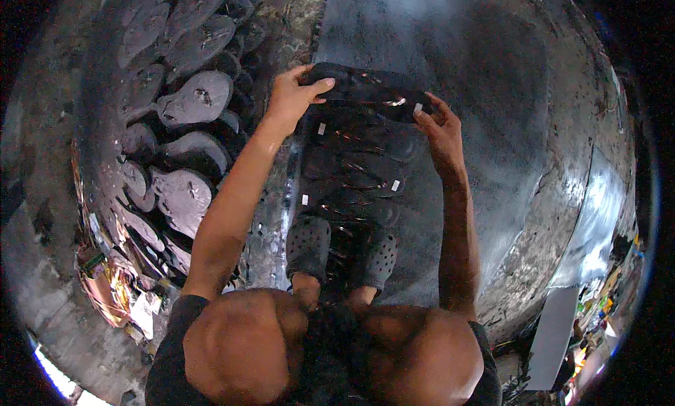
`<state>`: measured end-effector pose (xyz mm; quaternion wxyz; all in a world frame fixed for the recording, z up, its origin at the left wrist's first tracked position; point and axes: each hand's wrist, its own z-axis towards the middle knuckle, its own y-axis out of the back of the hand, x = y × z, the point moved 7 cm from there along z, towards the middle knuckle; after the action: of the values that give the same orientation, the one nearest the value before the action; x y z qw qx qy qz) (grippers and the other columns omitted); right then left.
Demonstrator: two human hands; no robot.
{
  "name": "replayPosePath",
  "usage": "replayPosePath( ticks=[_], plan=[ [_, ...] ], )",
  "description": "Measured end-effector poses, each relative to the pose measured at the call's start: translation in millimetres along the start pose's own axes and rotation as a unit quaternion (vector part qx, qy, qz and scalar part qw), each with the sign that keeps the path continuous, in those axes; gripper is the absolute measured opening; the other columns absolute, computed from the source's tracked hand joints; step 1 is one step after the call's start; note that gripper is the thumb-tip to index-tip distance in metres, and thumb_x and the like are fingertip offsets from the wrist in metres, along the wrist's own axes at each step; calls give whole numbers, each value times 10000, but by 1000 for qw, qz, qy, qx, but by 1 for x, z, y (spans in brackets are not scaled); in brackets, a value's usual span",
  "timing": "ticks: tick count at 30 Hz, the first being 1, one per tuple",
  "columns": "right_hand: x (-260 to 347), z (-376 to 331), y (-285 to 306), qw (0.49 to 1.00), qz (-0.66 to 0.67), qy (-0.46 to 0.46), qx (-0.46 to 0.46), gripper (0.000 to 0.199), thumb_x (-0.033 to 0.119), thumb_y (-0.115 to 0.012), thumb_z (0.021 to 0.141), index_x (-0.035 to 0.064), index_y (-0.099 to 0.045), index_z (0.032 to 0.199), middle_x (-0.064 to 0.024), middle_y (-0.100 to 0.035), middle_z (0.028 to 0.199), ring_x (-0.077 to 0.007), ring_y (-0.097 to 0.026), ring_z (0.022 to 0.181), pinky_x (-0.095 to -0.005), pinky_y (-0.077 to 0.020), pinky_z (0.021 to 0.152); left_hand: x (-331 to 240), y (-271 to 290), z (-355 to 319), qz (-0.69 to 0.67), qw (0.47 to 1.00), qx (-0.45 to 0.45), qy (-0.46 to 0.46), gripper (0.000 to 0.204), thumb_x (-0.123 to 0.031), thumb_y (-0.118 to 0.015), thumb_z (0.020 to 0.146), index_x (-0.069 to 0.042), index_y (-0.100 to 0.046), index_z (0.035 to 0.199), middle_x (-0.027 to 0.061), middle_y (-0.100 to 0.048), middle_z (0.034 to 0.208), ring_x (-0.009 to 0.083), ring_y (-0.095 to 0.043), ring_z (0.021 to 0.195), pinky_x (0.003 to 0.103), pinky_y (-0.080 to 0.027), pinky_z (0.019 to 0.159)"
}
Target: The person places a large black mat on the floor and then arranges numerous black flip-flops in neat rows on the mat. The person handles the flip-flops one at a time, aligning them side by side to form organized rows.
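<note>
My left hand [294, 96] and my right hand [440, 128] reach out in front of me, at opposite ends of a pair of dark flip-flops [365, 88]. Thumb and fingers of each hand close on an end of the pair. By my right thumb a small white label shows on it. Nearer to me, more dark flip-flops [351, 170] lie crosswise in a column, some with white labels and shiny straps. The pair in my hands is just beyond this column; whether it touches the sheet cannot be seen.
A dark sheet [485, 167] covers the floor to the right. On the left lies a heap of grey sandals [200, 96]. My feet wear grey perforated clogs [308, 245], close to the column. A grey board [552, 339] and colourful scraps [598, 314] lie at the lower right.
</note>
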<state>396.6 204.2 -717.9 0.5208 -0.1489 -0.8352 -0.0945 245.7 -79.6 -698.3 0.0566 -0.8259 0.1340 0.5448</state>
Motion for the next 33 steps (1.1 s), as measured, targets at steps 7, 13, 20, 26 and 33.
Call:
replayPosePath(
  ticks=[7,13,20,26,33],
  plan=[
    [-33,15,20,994,-72,72,-44,505,137,-809,929,2,-657,1392,-147,-734,1264,-214,-708,1095,-362,-571,972,10,1,11,333,934,-83,-98,567,-378,-955,767,12,-776,1139,133,-798,950,250,-775,834,393,-624,812],
    [-28,20,28,977,-199,68,-30,444,229,-837,912,85,-734,1319,-93,-745,1287,-245,-715,1113,-381,-576,956,1,-7,16,420,895,-58,-141,374,-263,-952,714,28,-801,894,233,-752,847,370,-749,791,445,-574,764],
    [-9,7,15,853,-449,192,-183,559,389,-899,828,114,-759,1293,-219,-597,1421,-396,-499,1371,-547,-418,1129,6,-5,12,477,859,-87,-161,288,-277,-884,775,-22,-774,851,167,-760,909,407,-709,874,509,-546,831],
    [-23,-11,113,869,-372,223,-238,564,306,-809,954,20,-634,1408,-210,-650,1343,-346,-615,1225,-479,-475,1069,-117,15,-173,321,841,-147,-409,143,-153,-855,830,-121,-731,894,64,-724,1179,320,-634,1166,449,-489,1011],
    [-103,-12,243,948,-23,164,-272,429,229,-757,998,-24,-659,1330,-144,-742,1172,-268,-700,1065,-412,-557,957,-163,140,-215,386,806,-262,-364,228,-154,-889,799,-76,-763,973,122,-732,1217,338,-654,1140,456,-521,971]
  ],
)
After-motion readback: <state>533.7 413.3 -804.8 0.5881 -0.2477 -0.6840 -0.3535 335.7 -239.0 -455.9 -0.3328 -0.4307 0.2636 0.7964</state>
